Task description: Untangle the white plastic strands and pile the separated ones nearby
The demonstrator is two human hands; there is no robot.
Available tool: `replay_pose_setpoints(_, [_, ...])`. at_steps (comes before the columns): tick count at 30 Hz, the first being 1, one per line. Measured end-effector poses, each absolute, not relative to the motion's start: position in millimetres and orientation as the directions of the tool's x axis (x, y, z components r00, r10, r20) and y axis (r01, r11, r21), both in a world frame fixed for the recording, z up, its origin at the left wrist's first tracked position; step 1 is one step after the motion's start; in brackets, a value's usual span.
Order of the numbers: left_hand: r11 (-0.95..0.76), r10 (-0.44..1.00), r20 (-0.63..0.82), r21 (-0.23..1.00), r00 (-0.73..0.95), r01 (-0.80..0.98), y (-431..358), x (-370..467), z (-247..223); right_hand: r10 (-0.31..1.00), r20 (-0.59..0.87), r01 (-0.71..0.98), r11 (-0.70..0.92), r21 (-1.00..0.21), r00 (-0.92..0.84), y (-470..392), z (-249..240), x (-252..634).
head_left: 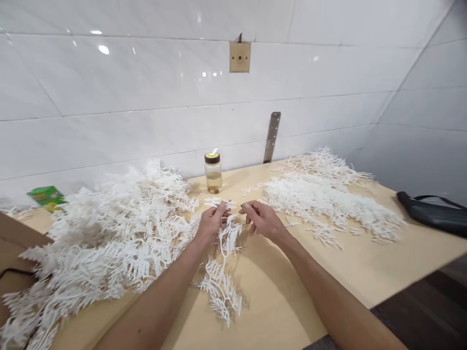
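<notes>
My left hand (212, 222) pinches a white branched plastic sprig (229, 237) between thumb and fingers. Part of the sprig pokes out above the thumb, and more hangs down on the hand's right side. Just right of it is my right hand (261, 219), its fingers curled and the thumb close to the index finger; anything between those fingertips is too small to make out. Below the hands, another white sprig piece (221, 291) lies on the table. A large heap of white sprigs (120, 228) spreads beside my left forearm, and a flatter pile (328, 199) lies to the right.
Behind the hands stands a dark-lidded jar (214, 176) with yellowish liquid. A metal strip with holes (272, 138) leans on the tiled wall. A green packet (46, 197) and cardboard (18, 243) are at left, a black case (438, 214) at the table's right edge.
</notes>
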State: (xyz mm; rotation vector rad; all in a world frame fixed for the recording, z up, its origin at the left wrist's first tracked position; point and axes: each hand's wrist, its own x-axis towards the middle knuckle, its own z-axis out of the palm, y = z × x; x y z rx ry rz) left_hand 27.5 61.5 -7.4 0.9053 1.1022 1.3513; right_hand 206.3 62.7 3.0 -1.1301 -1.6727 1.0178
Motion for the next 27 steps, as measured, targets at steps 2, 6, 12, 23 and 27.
replay_pose_setpoints(2, [0.032, 0.992, -0.055, 0.980, -0.112, -0.197, 59, 28, -8, 0.917, 0.142, 0.225, 0.237, -0.945, -0.372, 54, 4, 195])
replay_pose_setpoints(6, [-0.020, 0.999, 0.014, 0.986, -0.039, -0.166, 53, 30, -5, 0.892, 0.161, 0.253, 0.287, -0.924, -0.423, 48, 0, 180])
replay_pose_setpoints(12, [-0.044, 0.994, 0.054, 0.993, 0.092, -0.108, 51, 34, -5, 0.898, 0.334, 0.366, 0.425, -0.828, -0.287, 59, -9, 178])
replay_pose_setpoints(23, [0.011, 0.996, -0.031, 0.976, -0.088, -0.217, 49, 36, 2, 0.840, 0.085, 0.095, 0.160, -0.982, -0.535, 46, 10, 185])
replay_pose_setpoints(27, [-0.019, 0.987, -0.009, 0.984, -0.158, -0.175, 48, 36, 1, 0.806, 0.119, 0.079, 0.201, -0.976, -0.580, 42, 2, 177])
